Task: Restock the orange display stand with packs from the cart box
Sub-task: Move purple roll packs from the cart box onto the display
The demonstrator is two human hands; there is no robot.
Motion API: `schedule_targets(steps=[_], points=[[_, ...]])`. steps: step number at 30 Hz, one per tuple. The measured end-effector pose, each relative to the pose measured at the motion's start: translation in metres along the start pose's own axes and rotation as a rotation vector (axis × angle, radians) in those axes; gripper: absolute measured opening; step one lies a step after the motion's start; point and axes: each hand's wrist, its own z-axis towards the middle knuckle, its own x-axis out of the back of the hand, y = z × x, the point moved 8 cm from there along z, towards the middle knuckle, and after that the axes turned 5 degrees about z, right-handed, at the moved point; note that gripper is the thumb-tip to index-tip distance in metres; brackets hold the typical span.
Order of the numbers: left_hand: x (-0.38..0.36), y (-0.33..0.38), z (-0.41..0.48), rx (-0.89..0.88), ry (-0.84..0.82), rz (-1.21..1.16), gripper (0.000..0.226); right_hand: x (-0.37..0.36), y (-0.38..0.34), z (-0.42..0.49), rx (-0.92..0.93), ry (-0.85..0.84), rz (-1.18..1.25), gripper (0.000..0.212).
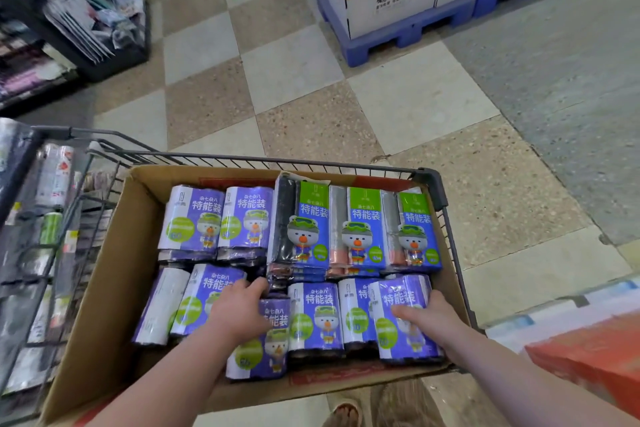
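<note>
A cardboard box (pixel 114 274) sits in a wire shopping cart (pixel 436 184) and is filled with several purple packs printed with a cartoon bear. My left hand (pixel 239 308) reaches into the box's middle, its fingers curled over the top end of a purple pack (pixel 263 340) lying near the front. My right hand (pixel 427 314) grips the rightmost front pack (pixel 401 315), thumb across its face and fingers round its right side. Part of an orange stand (pixel 595 357) shows at the lower right edge.
The box's back row holds green-topped packs (pixel 363 229) standing upright. A dark wire rack of goods (pixel 38 218) stands left of the cart. A blue pallet (pixel 408 31) with white cartons lies ahead on the tiled floor. A dark shelf unit (pixel 69 17) stands at the upper left.
</note>
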Motion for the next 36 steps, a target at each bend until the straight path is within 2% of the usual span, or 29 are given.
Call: schedule_targets(steps=[2,5,7,10,12,16,20,22,25,27,29,33,36], points=[[0.003,-0.006,-0.004,-0.003,-0.009,-0.015,0.065,-0.003,-0.001,-0.008,0.024,0.015,0.036,0.083],[0.008,-0.01,-0.008,-0.006,-0.015,-0.031,0.079,-0.006,-0.003,-0.025,0.08,0.051,0.12,0.064],[0.01,-0.01,-0.014,-0.035,-0.015,-0.11,0.075,-0.006,-0.006,-0.041,0.127,0.092,0.163,0.055],[0.008,-0.009,-0.024,-0.11,-0.035,-0.365,0.055,-0.005,-0.01,-0.065,0.204,0.147,0.228,0.068],[0.013,-0.012,-0.034,-0.128,0.034,-0.48,0.053,-0.004,-0.012,-0.084,0.246,0.179,0.264,0.065],[0.029,-0.013,-0.056,-0.192,0.207,-0.667,0.069,0.003,-0.011,-0.124,0.343,0.282,0.304,0.051],[0.051,-0.007,-0.086,-0.268,0.27,-0.922,0.072,0.005,0.001,-0.156,0.383,0.315,0.381,0.048],[0.055,0.008,-0.096,-0.344,0.245,-0.999,0.068,0.007,0.008,-0.174,0.402,0.346,0.411,0.049],[0.054,0.04,-0.113,-0.458,0.149,-1.115,0.075,0.016,0.021,-0.204,0.425,0.4,0.455,0.049],[0.049,0.066,-0.128,-0.538,0.059,-1.155,0.057,0.026,0.03,-0.225,0.44,0.453,0.455,0.066],[0.044,0.091,-0.14,-0.584,0.001,-1.165,0.05,0.04,0.046,-0.242,0.456,0.494,0.477,0.077],[0.038,0.143,-0.174,-0.691,-0.111,-1.167,0.039,0.068,0.08,-0.286,0.475,0.584,0.557,0.048],[0.023,0.183,-0.205,-0.761,-0.231,-1.16,0.051,0.09,0.116,-0.318,0.488,0.668,0.611,0.06]])
